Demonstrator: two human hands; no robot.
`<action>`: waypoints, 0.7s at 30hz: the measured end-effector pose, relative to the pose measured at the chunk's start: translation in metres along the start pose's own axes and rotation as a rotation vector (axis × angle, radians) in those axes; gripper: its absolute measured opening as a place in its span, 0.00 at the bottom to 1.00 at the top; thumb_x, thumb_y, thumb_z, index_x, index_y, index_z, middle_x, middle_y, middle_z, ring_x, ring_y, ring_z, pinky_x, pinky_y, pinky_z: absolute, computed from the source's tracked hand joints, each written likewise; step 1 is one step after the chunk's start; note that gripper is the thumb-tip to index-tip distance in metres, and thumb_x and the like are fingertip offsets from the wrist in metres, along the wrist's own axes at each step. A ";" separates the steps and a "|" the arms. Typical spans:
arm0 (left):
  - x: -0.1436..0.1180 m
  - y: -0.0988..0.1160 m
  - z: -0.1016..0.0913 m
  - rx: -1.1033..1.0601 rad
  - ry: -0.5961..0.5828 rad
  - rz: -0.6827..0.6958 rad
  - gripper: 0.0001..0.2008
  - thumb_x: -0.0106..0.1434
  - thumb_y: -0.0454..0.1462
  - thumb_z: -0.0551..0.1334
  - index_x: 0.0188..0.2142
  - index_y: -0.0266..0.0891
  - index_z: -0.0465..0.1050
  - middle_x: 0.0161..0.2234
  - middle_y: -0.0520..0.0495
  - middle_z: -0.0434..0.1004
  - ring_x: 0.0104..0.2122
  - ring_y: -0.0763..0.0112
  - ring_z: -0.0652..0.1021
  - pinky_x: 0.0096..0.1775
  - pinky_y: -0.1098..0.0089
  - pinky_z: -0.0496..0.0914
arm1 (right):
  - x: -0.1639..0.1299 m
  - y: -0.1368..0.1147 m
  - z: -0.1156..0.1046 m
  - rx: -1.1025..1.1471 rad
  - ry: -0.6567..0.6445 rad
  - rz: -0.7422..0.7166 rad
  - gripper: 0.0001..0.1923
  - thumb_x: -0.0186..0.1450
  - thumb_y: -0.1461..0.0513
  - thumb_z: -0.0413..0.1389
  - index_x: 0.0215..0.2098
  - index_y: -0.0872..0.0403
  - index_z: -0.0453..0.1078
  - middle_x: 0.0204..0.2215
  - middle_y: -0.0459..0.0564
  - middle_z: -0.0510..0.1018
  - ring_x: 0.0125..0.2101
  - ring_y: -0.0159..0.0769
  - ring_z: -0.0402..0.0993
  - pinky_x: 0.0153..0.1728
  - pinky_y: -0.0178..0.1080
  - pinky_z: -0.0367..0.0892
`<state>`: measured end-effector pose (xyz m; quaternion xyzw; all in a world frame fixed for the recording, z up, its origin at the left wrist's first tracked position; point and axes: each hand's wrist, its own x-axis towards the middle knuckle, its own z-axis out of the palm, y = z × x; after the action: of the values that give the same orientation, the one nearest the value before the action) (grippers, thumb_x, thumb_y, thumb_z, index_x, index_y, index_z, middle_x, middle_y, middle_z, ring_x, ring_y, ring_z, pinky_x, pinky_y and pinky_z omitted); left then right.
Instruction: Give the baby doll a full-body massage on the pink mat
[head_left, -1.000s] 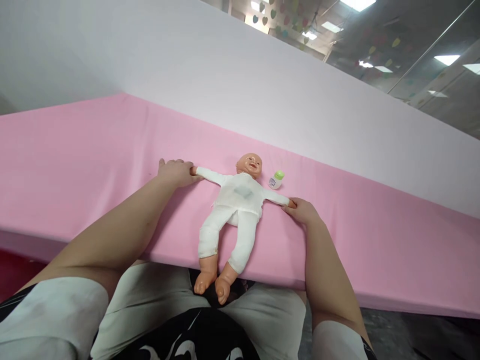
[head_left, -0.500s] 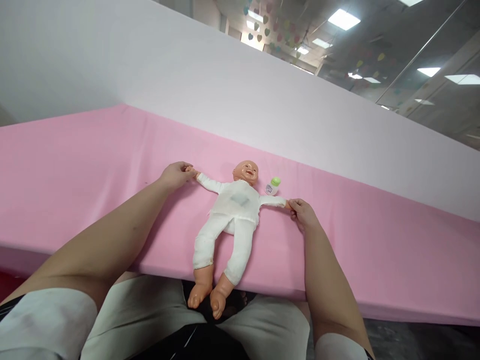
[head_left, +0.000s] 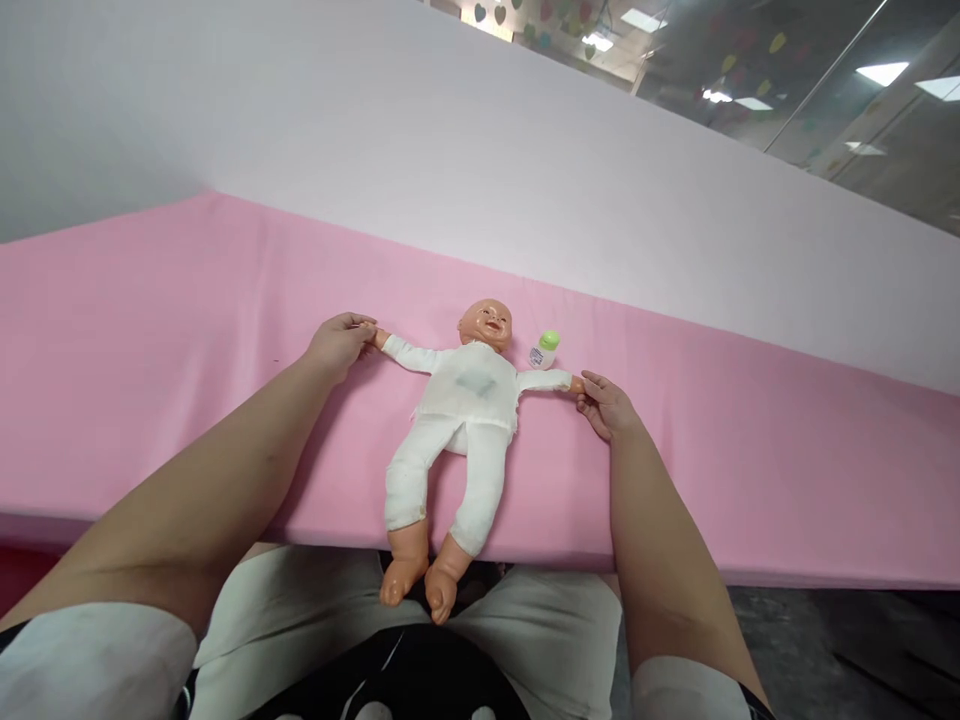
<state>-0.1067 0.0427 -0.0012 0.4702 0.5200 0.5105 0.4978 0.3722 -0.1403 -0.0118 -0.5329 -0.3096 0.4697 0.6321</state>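
A baby doll [head_left: 472, 385] with a white cloth body lies on its back, arms stretched out to both sides and feet hanging past the front edge of the pink surface. My left hand [head_left: 341, 343] pinches the doll's hand on the left. On the right, the fingers of my right hand [head_left: 606, 403] close around the doll's other hand. Beside the doll's head, above its arm on the right, lies a small clear bottle [head_left: 544, 350] with a green cap and a printed label.
The pink padded surface [head_left: 750, 450] runs across the view, with its front edge over my lap. A white wall [head_left: 525, 180] rises behind it. Above that, a glass pane [head_left: 787, 80] shows ceiling lights and heart-shaped decorations.
My view has tilted down a little. Both hands stay at the doll's hands, with its arms still spread; the fingers of my right hand have loosened slightly.
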 end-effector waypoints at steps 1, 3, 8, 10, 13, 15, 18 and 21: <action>-0.001 0.000 0.000 -0.004 -0.003 0.004 0.13 0.51 0.31 0.67 0.38 0.38 0.77 0.24 0.50 0.75 0.19 0.73 0.72 0.23 0.71 0.68 | 0.000 0.000 -0.001 0.009 -0.002 0.004 0.26 0.53 0.60 0.76 0.48 0.52 0.76 0.31 0.46 0.78 0.27 0.29 0.72 0.28 0.33 0.74; -0.002 0.000 0.001 -0.012 -0.003 0.015 0.13 0.51 0.31 0.67 0.38 0.38 0.77 0.25 0.50 0.75 0.19 0.73 0.72 0.23 0.72 0.67 | -0.001 0.001 -0.001 0.022 -0.010 0.004 0.26 0.51 0.60 0.77 0.46 0.52 0.77 0.32 0.46 0.78 0.27 0.29 0.71 0.28 0.32 0.73; -0.005 0.004 0.001 -0.016 -0.003 0.025 0.11 0.49 0.31 0.67 0.35 0.38 0.76 0.24 0.51 0.74 0.19 0.74 0.71 0.21 0.72 0.66 | -0.006 -0.001 0.001 0.021 -0.013 -0.051 0.28 0.47 0.60 0.78 0.45 0.51 0.78 0.34 0.45 0.79 0.25 0.25 0.64 0.23 0.30 0.66; -0.006 0.005 0.002 -0.014 -0.011 0.025 0.12 0.49 0.31 0.67 0.35 0.38 0.77 0.25 0.50 0.75 0.19 0.74 0.71 0.22 0.72 0.66 | -0.008 -0.003 0.004 -0.012 -0.028 -0.063 0.29 0.48 0.60 0.78 0.47 0.50 0.78 0.39 0.48 0.82 0.24 0.25 0.62 0.21 0.30 0.61; -0.006 0.006 0.003 -0.011 -0.006 0.032 0.11 0.49 0.32 0.67 0.35 0.37 0.77 0.24 0.50 0.74 0.19 0.73 0.71 0.22 0.71 0.67 | -0.010 -0.004 0.008 -0.073 -0.033 -0.071 0.30 0.48 0.60 0.76 0.49 0.49 0.78 0.45 0.51 0.84 0.23 0.24 0.61 0.19 0.30 0.56; -0.005 0.006 0.003 -0.013 0.002 0.036 0.10 0.50 0.32 0.67 0.34 0.37 0.77 0.24 0.50 0.74 0.19 0.73 0.71 0.23 0.70 0.67 | -0.010 -0.004 0.010 -0.107 -0.017 -0.076 0.29 0.48 0.60 0.75 0.48 0.48 0.79 0.43 0.50 0.85 0.22 0.24 0.60 0.19 0.30 0.54; -0.003 0.004 0.002 -0.006 -0.007 0.048 0.08 0.51 0.32 0.68 0.33 0.38 0.76 0.25 0.49 0.75 0.21 0.72 0.72 0.25 0.69 0.68 | -0.008 -0.004 0.012 -0.130 0.020 -0.070 0.26 0.49 0.59 0.74 0.45 0.49 0.78 0.38 0.48 0.84 0.19 0.22 0.56 0.18 0.29 0.51; 0.000 0.001 0.002 0.025 -0.002 0.052 0.08 0.53 0.34 0.70 0.33 0.40 0.76 0.26 0.48 0.76 0.22 0.72 0.72 0.26 0.68 0.69 | -0.006 -0.003 0.012 -0.132 0.045 -0.068 0.24 0.49 0.57 0.75 0.42 0.50 0.77 0.34 0.47 0.83 0.18 0.21 0.54 0.17 0.29 0.49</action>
<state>-0.1049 0.0430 0.0001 0.4904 0.5134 0.5162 0.4790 0.3604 -0.1413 -0.0057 -0.5731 -0.3434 0.4144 0.6180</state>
